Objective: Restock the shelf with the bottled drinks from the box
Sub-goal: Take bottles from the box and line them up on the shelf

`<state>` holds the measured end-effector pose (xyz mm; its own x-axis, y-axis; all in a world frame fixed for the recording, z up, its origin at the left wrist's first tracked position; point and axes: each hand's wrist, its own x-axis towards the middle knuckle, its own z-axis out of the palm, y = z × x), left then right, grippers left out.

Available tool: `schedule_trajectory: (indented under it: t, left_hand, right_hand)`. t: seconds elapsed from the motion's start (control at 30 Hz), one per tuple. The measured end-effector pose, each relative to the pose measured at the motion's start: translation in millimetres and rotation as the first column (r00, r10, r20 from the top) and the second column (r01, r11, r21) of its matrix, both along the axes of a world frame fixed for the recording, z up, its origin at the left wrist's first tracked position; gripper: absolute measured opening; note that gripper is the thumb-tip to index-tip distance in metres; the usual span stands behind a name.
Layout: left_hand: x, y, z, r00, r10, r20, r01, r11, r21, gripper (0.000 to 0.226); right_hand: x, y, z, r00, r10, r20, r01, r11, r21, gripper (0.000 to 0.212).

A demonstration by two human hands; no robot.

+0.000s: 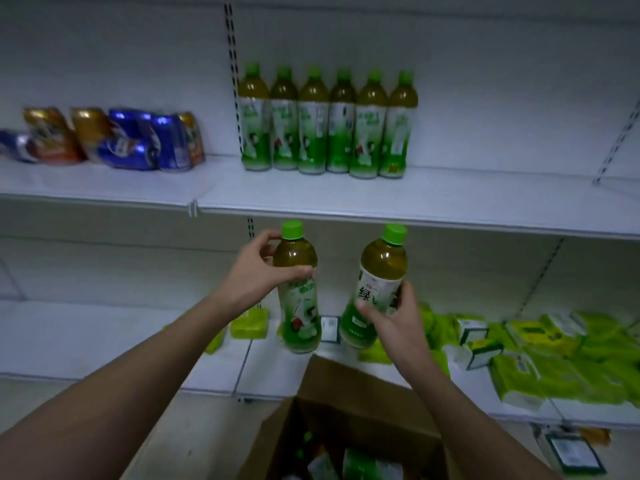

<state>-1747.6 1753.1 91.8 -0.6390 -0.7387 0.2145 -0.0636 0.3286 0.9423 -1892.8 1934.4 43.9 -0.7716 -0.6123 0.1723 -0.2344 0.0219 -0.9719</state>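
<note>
Head view: left hand [258,271] fingers grip upright bottle [298,289]; right hand [398,320] fingers grip right-tilted bottle [375,289].

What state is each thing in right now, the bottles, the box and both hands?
Left hand: grips a bottle near its shoulder.
Left bottle: capped, upright, held below the shelf edge.
Right hand: holds a bottle round its label.
Right bottle: capped, tilted, off the shelf.
Row of six bottles: capped, standing upright on the upper shelf.
Box: open, bottles inside.
</note>
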Motion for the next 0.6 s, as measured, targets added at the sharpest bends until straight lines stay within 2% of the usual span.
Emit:
schedule_trajectory:
  t: [0.13, 0.23, 0.33, 0.43, 0.6]
  left_hand:
    - [14, -9, 69, 0.999, -0.001, -0.051, -0.005, 0.993, -0.119, 0.072]
    - [20, -16, 112, 0.997, 0.004, -0.081, -0.019, 0.984, -0.178, 0.078]
    - [19, -19, 146, 0.990, 0.006, -0.141, -0.031, 0.983, -0.179, 0.082]
    - [14, -22, 170, 0.978, 0.030, -0.206, -0.069, 0.980, -0.187, 0.087]
    - [-2, -35, 189, 0.962, 0.096, -0.254, -0.136, 0.980, -0.145, 0.083]
  right_hand:
    - [2, -17, 56, 0.997, -0.011, -0.079, 0.003, 0.995, -0.102, 0.049]
    - [2, -28, 92, 0.990, 0.001, -0.138, -0.022, 0.988, -0.151, 0.045]
    - [1, -39, 122, 0.981, 0.008, -0.194, -0.041, 0.985, -0.167, 0.045]
    - [-1, -50, 143, 0.966, -0.011, -0.257, -0.026, 0.990, -0.138, 0.055]
    - [-4, -64, 166, 0.965, 0.004, -0.263, -0.029, 0.995, -0.092, 0.065]
